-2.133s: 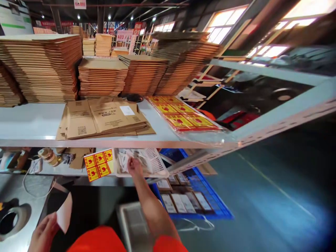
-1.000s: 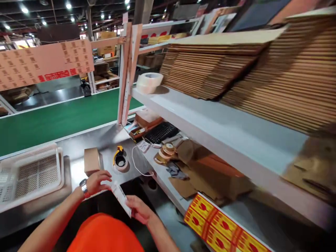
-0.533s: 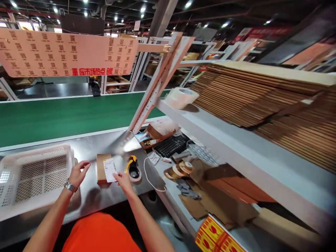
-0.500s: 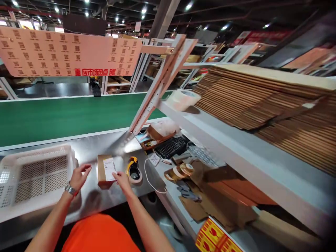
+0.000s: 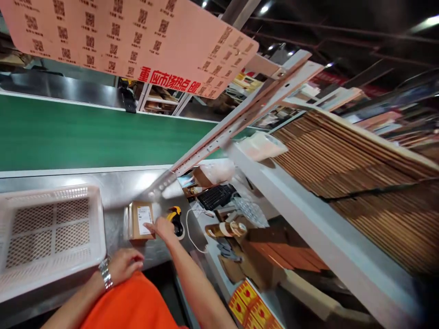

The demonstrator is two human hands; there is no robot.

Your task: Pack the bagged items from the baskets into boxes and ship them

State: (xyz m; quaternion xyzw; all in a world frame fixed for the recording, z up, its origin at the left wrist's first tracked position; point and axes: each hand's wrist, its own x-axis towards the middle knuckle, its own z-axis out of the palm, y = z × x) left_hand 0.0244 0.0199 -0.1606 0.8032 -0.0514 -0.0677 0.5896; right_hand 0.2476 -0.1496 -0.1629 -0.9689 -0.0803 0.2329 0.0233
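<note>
A small brown cardboard box (image 5: 136, 231) lies on the metal bench with a white shipping label (image 5: 144, 214) on its top face. My right hand (image 5: 163, 228) rests at the box's right edge, a finger stretched onto the label's lower part; it grips nothing. Just right of that hand sits a yellow and black tape dispenser (image 5: 175, 217), partly hidden behind it. My left hand (image 5: 125, 265), with a metal watch on the wrist, hangs by the orange shirt below the box. Its fingers are loosely bent and apart, holding nothing visible.
A white plastic basket (image 5: 98, 228) stands at left. Behind the bench runs a green conveyor belt (image 5: 85, 141). To the right are a keyboard (image 5: 216, 196), a brown bottle (image 5: 224, 229) and a raised shelf (image 5: 274, 192) bearing stacked flat cardboard (image 5: 343, 155).
My left hand has dropped from beside the box toward my body. My right hand has shifted from the label's edge to a finger lying on it. The camera view has tilted.
</note>
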